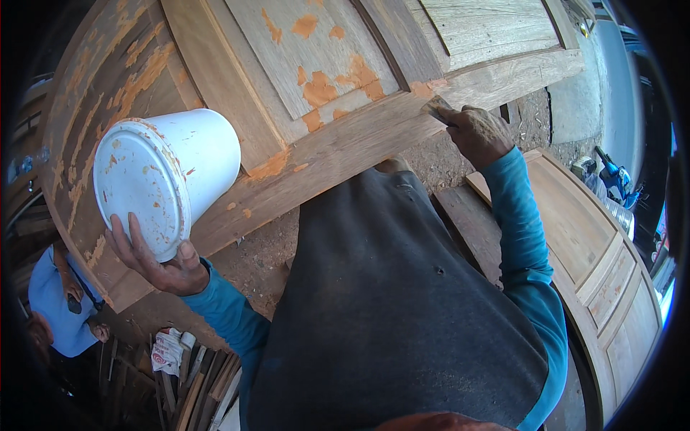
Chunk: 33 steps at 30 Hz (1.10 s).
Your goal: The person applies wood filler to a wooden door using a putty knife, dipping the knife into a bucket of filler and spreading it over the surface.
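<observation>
A white bucket (208, 147) with an orange-smeared lid (140, 190) is tilted over the left part of a wooden panel door (327, 140). My left hand (162, 269) grips the bucket at the lid's lower rim, fingers across the lid and thumb at the edge. In my right hand (480, 134) is a putty knife (436, 109), its blade against the door's near rail, just below a patch of orange filler (428, 87). More orange filler (318, 90) is spread in blotches on the door's panels. Whether the bucket rests on the door I cannot tell.
Another panel door (575, 223) lies at the right. Wood offcuts (194, 388) and a white printed bag (167, 350) are at the lower left. A person in light blue (57, 305) is near the left rim. Blue-handled tools (616, 176) and a metal can (619, 215) lie far right.
</observation>
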Tool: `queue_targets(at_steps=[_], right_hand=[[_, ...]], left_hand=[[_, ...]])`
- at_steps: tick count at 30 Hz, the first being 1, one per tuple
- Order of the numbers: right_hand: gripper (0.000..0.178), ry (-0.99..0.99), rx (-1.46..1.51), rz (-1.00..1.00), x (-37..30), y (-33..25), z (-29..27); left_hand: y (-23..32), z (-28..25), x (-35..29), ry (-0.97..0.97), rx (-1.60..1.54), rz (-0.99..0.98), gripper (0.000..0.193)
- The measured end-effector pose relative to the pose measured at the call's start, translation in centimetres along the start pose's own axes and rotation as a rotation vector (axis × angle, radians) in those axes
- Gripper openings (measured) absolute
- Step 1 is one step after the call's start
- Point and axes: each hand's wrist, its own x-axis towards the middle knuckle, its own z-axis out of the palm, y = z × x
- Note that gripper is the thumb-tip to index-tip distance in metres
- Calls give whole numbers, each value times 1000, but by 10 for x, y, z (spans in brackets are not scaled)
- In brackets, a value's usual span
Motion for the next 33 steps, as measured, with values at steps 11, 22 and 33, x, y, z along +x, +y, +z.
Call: queue_targets(at_steps=[11,22,33], right_hand=[[42,-109,-152,-222,14,62,-29],[37,193,338,-266,33,102,-10],[35,136,-19,-581,63,128,-26]], left_hand=[[14,0,-1,45,27,-66,87],[16,24,-7,193,181,24,78],[22,28,-9,202,220,18,71]])
